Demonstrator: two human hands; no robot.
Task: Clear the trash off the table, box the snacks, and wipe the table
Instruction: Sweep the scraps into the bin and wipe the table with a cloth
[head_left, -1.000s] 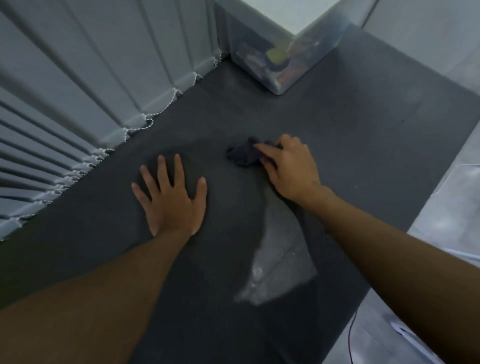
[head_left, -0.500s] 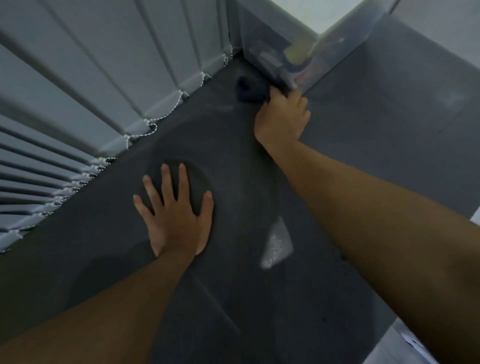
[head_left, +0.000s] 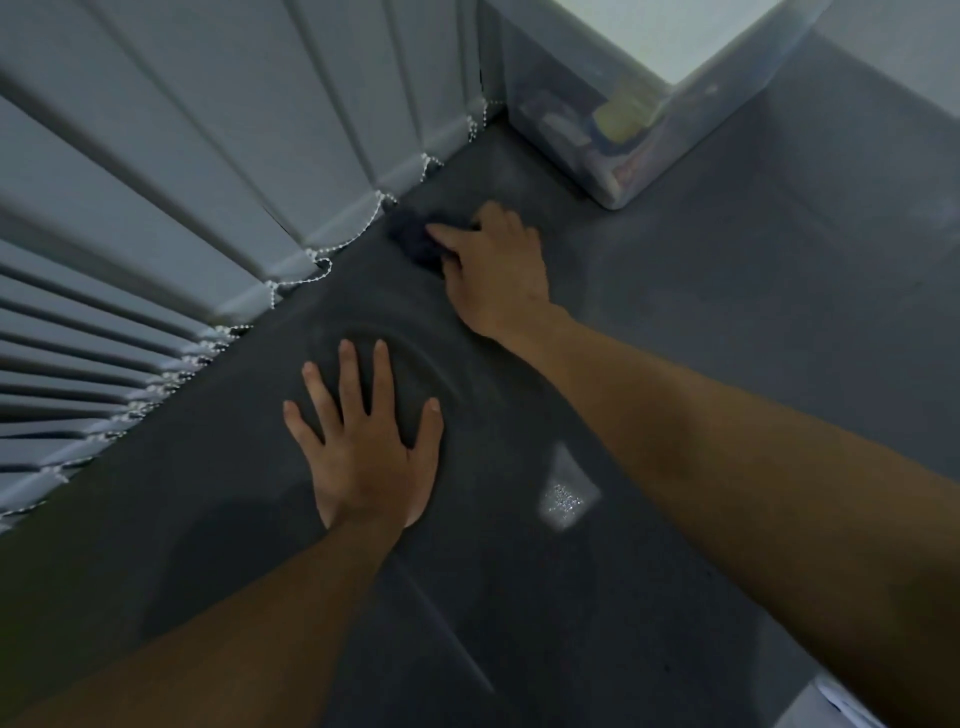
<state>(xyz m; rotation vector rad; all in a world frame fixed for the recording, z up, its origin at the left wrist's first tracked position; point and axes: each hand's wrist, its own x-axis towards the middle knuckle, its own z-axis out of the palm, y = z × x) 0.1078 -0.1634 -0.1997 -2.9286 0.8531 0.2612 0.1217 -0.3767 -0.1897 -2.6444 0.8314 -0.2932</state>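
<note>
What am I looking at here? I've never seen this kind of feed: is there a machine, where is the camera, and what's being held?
There is no machine: these are a person's two bare arms, seen from one wide-angle camera worn on the head, looking forward and down. The left hand lies flat, fingers spread, on the dark grey table. The right hand reaches farther out and grips a bunched dark cloth, pressed to the table near the vertical blinds. At the far end stands a clear plastic box with packets inside, too blurred to name. The pale patch looks like a light reflection on the surface.
</note>
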